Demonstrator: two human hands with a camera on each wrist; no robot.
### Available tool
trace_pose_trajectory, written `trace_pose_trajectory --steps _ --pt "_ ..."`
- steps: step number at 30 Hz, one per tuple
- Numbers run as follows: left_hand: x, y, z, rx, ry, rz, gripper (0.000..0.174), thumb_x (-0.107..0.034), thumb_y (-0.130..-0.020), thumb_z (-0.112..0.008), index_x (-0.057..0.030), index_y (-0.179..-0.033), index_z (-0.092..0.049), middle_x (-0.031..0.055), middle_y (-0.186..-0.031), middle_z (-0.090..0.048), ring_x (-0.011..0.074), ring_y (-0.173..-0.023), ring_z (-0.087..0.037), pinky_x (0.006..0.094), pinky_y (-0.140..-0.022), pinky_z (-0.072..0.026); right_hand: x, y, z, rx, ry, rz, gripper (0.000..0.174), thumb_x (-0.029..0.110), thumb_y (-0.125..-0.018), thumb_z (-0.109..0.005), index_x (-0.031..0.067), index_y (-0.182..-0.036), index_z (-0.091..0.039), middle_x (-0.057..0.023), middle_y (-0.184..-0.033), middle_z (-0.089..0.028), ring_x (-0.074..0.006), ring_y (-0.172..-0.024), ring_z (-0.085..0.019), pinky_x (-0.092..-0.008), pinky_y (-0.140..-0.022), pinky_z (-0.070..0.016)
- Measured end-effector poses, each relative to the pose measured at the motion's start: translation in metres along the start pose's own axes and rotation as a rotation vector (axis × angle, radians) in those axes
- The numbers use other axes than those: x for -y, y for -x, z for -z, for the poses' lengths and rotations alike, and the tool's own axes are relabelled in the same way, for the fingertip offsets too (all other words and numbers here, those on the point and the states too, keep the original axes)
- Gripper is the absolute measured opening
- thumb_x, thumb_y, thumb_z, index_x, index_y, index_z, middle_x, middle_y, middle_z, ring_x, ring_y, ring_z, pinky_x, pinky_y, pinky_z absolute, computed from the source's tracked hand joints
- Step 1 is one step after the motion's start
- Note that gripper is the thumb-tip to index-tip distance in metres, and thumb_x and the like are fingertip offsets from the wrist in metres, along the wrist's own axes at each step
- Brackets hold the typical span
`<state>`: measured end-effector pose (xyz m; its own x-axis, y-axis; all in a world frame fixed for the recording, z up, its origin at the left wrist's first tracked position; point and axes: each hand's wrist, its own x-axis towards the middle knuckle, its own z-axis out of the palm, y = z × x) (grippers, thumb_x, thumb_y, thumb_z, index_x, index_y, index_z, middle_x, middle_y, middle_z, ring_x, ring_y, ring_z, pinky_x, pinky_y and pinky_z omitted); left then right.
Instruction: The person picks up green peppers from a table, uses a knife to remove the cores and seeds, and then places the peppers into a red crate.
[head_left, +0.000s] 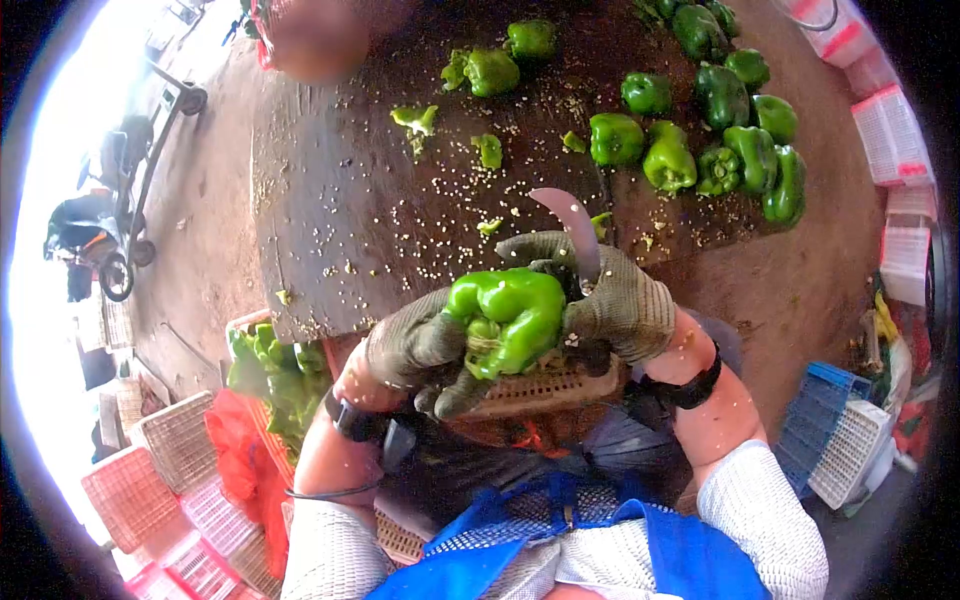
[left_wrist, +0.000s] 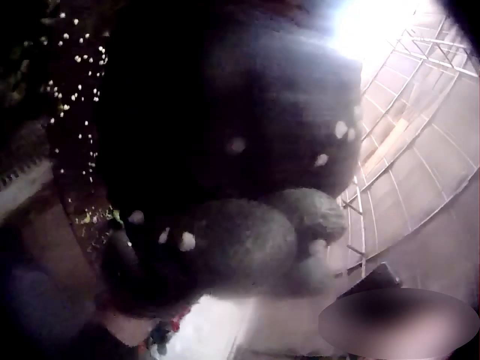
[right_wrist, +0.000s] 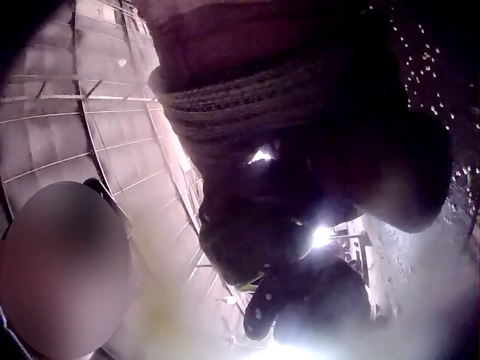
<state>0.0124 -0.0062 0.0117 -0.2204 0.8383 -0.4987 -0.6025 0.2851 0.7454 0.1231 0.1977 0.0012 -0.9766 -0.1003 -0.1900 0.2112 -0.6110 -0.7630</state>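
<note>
In the head view my gloved left hand (head_left: pixel 415 340) grips a green bell pepper (head_left: pixel 532 308) from its left side, fingers beneath it. The pepper's stem end faces toward me. My right hand (head_left: pixel 628 308), also gloved, holds a knife with a short curved blade (head_left: pixel 573 222), which points up and away from the pepper. Its thumb side lies close against the pepper's right side, and the knife's handle is hidden in the glove. Both wrist views are dark; the left glove (left_wrist: pixel 240 240) and right glove (right_wrist: pixel 300 187) show there, dotted with pale seeds.
A dark work board (head_left: pixel 350 220) strewn with seeds and pepper scraps lies ahead. Whole green peppers (head_left: pixel 720 95) are grouped at its far right. At my left stands an orange crate (head_left: pixel 268 430) of green pieces. Stacked baskets (head_left: pixel 835 435) stand at the right. Another person's blurred head (head_left: pixel 318 40) is across the board.
</note>
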Motion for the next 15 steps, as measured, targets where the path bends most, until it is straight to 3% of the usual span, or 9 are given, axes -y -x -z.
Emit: trace_pose_trajectory --steps 1,4,8,9,11,13,15 --pt "-0.003 0.002 -0.003 -0.018 0.006 -0.009 0.074 -0.052 -0.073 -0.078 0.0013 -0.120 -0.056 0.0010 -0.078 -0.064 0.0040 -0.045 -0.050 0.0165 -0.038 -0.0357 0.005 -0.002 0.000 -0.007 0.016 -0.101 0.121 0.031 -0.063 -0.089 0.0152 -0.152 -0.008 -0.0121 -0.135 -0.050 -0.0236 -0.120 -0.053 -0.0349 -0.096 -0.0478" --pt "-0.005 -0.001 0.000 0.016 -0.027 -0.014 0.075 -0.051 -0.073 -0.078 0.0009 -0.121 -0.055 0.0004 -0.080 -0.064 0.0039 -0.047 -0.051 0.0167 -0.039 -0.0366 -0.004 -0.005 0.002 -0.060 -0.071 -0.041 0.122 0.033 -0.061 -0.089 0.0135 -0.152 -0.009 -0.0114 -0.133 -0.051 -0.0223 -0.117 -0.054 -0.0339 -0.096 -0.0472" --pt "-0.002 -0.013 0.001 0.111 -0.065 0.057 0.065 -0.040 -0.078 -0.078 -0.0031 -0.125 -0.054 -0.0008 -0.090 -0.065 0.0050 -0.060 -0.057 0.0197 -0.049 -0.0456 -0.004 -0.009 0.004 -0.030 0.092 -0.139 0.104 0.027 -0.063 -0.088 0.0095 -0.146 -0.029 -0.0094 -0.125 -0.056 -0.0185 -0.112 -0.055 -0.0323 -0.095 -0.0463" --pt "0.003 -0.021 -0.003 0.145 -0.119 -0.083 0.055 -0.029 -0.084 -0.075 -0.0056 -0.128 -0.053 -0.0016 -0.097 -0.063 0.0067 -0.080 -0.059 0.0240 -0.066 -0.0501 -0.009 -0.010 0.010 -0.019 0.185 -0.194 0.097 0.025 -0.064 -0.087 0.0086 -0.144 -0.034 -0.0089 -0.124 -0.057 -0.0175 -0.111 -0.055 -0.0319 -0.095 -0.0460" --pt "0.025 -0.029 0.005 0.136 -0.212 0.010 0.053 -0.027 -0.085 -0.074 -0.0052 -0.128 -0.052 -0.0007 -0.103 -0.063 0.0078 -0.091 -0.058 0.0260 -0.076 -0.0494 -0.020 -0.009 0.011 -0.074 0.392 -0.226 0.077 0.018 -0.066 -0.084 0.0072 -0.134 -0.049 -0.0066 -0.115 -0.061 -0.0151 -0.107 -0.056 -0.0314 -0.094 -0.0463" --pt "0.032 -0.030 0.003 0.113 -0.220 0.048 0.053 -0.025 -0.085 -0.075 -0.0053 -0.128 -0.052 0.0008 -0.109 -0.064 0.0094 -0.100 -0.056 0.0289 -0.084 -0.0491 -0.022 -0.013 0.013 -0.055 0.451 -0.243 0.076 0.017 -0.066 -0.084 0.0074 -0.133 -0.049 -0.0059 -0.114 -0.062 -0.0145 -0.105 -0.057 -0.0313 -0.093 -0.0470" --pt "0.036 -0.031 0.000 0.030 -0.323 -0.067 0.051 -0.023 -0.086 -0.074 -0.0057 -0.128 -0.052 0.0019 -0.112 -0.064 0.0144 -0.103 -0.059 0.0317 -0.086 -0.0494 -0.029 -0.018 0.020 -0.038 0.439 -0.216 0.071 0.017 -0.066 -0.084 0.0076 -0.129 -0.052 -0.0048 -0.109 -0.064 -0.0133 -0.101 -0.058 -0.0312 -0.091 -0.0482"
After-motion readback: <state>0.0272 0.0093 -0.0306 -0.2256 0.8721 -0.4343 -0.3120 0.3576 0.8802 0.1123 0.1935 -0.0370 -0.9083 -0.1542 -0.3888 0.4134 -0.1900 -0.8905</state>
